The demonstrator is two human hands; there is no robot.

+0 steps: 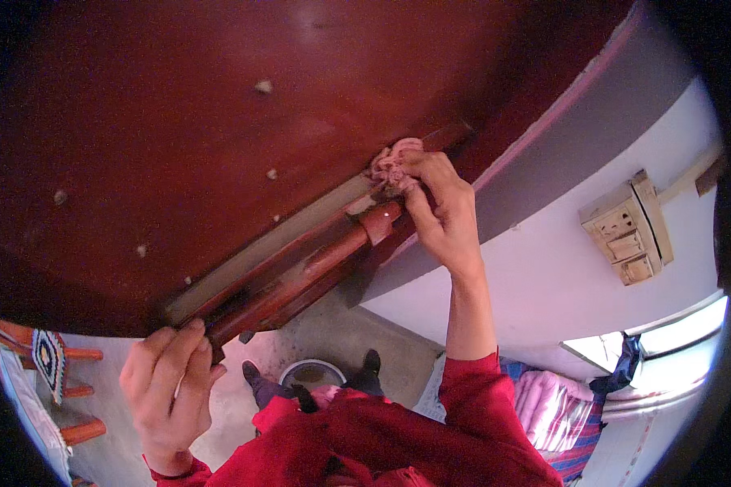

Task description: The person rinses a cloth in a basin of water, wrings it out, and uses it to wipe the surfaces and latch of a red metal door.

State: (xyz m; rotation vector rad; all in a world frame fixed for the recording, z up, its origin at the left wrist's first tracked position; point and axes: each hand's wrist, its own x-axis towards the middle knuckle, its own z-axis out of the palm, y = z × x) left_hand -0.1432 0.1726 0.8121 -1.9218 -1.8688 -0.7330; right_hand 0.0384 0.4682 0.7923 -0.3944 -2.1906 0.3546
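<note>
My right hand (448, 210) pinches a crumpled pink cloth (396, 163) against the upper right part of a long ledge on a dark red varnished wood panel (219, 115). Below that ledge runs a rounded red wooden rail (317, 265), with a square block near its right end. At the rail's lower left end, my left hand (167, 389) grips the edge, fingers on top and thumb beneath. A pale strip (268, 243) lies along the ledge between panel and rail.
A round basin (312, 372) stands on the concrete floor between my feet. To the right, a wooden box-like fixture (624, 228) is on the white wall, above folded pink bedding (554, 408) by a window. Orange-brown wooden furniture legs (84, 431) stand at left.
</note>
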